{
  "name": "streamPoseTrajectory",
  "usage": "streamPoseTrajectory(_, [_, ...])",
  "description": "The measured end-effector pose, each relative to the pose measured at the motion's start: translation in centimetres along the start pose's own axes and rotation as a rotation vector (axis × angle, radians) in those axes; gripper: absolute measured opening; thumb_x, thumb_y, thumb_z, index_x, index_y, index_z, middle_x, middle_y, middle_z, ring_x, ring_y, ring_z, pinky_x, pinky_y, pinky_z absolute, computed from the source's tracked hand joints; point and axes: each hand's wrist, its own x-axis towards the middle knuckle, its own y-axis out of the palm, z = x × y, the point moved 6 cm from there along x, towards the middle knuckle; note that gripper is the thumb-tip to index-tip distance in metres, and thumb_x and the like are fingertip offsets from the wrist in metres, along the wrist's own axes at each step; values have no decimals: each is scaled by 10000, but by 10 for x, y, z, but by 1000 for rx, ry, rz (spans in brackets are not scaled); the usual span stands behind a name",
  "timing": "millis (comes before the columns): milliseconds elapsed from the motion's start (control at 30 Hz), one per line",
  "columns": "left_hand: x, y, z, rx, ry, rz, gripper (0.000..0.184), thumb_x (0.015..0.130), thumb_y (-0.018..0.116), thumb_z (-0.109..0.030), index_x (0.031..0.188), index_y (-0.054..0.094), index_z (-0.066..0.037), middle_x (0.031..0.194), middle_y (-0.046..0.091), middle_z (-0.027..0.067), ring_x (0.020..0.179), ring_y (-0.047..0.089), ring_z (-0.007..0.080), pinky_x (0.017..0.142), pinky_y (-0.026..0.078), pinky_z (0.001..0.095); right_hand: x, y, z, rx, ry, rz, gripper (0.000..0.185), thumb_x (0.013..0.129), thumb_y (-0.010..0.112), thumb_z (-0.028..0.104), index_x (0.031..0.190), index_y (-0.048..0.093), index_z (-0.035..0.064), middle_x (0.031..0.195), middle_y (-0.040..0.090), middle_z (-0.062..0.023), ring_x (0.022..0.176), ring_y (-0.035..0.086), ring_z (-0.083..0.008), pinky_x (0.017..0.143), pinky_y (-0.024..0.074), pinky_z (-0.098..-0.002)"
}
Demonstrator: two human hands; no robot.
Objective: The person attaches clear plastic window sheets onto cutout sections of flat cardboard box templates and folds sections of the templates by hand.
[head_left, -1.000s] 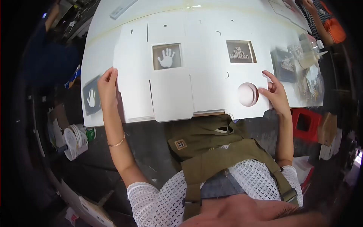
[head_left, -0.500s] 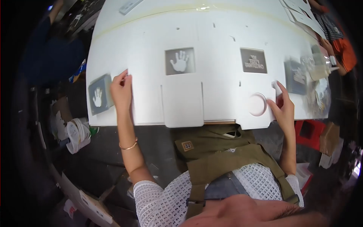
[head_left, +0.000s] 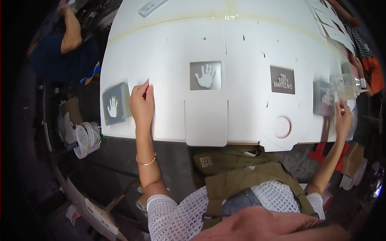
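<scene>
My left hand (head_left: pixel 142 105) rests on the white board with thumb and fingers pinched, beside a sheet's long edge; what the fingertips hold, if anything, is hidden. To its left lies a grey block with a white handprint (head_left: pixel 113 107). My right hand (head_left: pixel 343 120) is stretched to the right side, fingers slightly apart, close to a clear squeeze bottle (head_left: pixel 349 86) with a pale nozzle; whether they touch is unclear. Between the hands lies a white card (head_left: pixel 245 108) with a handprint window (head_left: pixel 206 76), a window lettered "MY FIRST CHRISTMAS" (head_left: pixel 282 79) and a round hole (head_left: pixel 284 127).
Dark lettered blocks (head_left: pixel 321 98) stand at the right beside clear plastic. At the far edge lies a pale, flat, oblong item (head_left: pixel 152 6). Another person's arm (head_left: pixel 71 34) shows at upper left, and someone in orange (head_left: pixel 374 72) at right. A white bucket (head_left: pixel 86 140) stands at lower left.
My right hand has left the white card near the round hole and moved right to the bottle. My left hand keeps its pinch by the sheet's edge. The whole view has shifted slightly.
</scene>
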Motion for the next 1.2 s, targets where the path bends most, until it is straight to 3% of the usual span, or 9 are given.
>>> streamPoseTrajectory(133, [-1,0,2,13,-13,30,246,878,592,-133,1087,658,-21,891,609,80,716,565,156,654,451,264,32,31,-43,163,1,98,402,870,651,289,1199,607,62,844,586,29,674,467,-62,638,391,-188])
streamPoseTrajectory(200, [0,-1,0,12,-17,61,252,880,598,-128,1103,651,-24,939,614,77,738,564,138,655,446,240,32,51,-57,683,273,276,328,854,676,228,1128,637,53,850,597,28,689,491,-47,649,400,-177])
streamPoseTrajectory(533, [14,-13,13,-139,-77,-48,222,888,567,-74,1083,669,-49,1019,594,61,809,553,122,685,453,229,61,84,-125,997,316,441,78,860,657,102,900,643,37,802,600,33,695,535,-42,670,409,-169])
streamPoseTrajectory(600, [16,-10,18,-153,-88,-60,208,890,559,-64,1058,681,-48,992,597,51,801,542,113,678,439,222,62,62,-104,570,243,370,78,875,639,118,855,659,45,741,578,34,678,503,-42,651,395,-168])
streamPoseTrajectory(833, [17,-1,15,-116,-44,-78,190,894,555,-65,1028,686,-36,976,597,43,806,542,109,676,431,217,42,4,-51,250,-112,135,170,882,625,119,995,680,4,760,570,46,624,438,-16,585,312,-147])
streamPoseTrajectory(900, [16,-1,17,-132,-73,-81,184,894,554,-66,1017,686,-31,989,598,45,824,549,115,696,433,219,29,-29,-35,416,137,160,202,888,622,119,1029,675,-15,834,617,20,645,443,-4,553,310,-147])
streamPoseTrajectory(1033, [15,-1,15,-82,-33,-110,189,913,548,-89,1020,663,15,984,627,60,887,567,140,784,442,237,8,-57,-9,907,107,-144,160,864,633,51,1009,666,-7,905,651,-27,664,510,-23,539,329,-132])
streamPoseTrajectory(1100, [14,0,18,-90,20,-120,203,924,542,-102,1034,655,26,957,632,57,867,570,127,759,450,228,-3,-31,56,939,245,-110,188,855,650,65,1020,637,-22,854,615,-34,724,548,-66,603,430,-176])
streamPoseTrajectory(1200, [11,4,41,-232,-41,-148,236,951,523,-141,1082,646,13,898,619,20,750,535,57,641,432,181,-14,46,129,1045,202,300,145,813,663,33,955,669,4,696,606,-9,515,436,-26,440,295,-172])
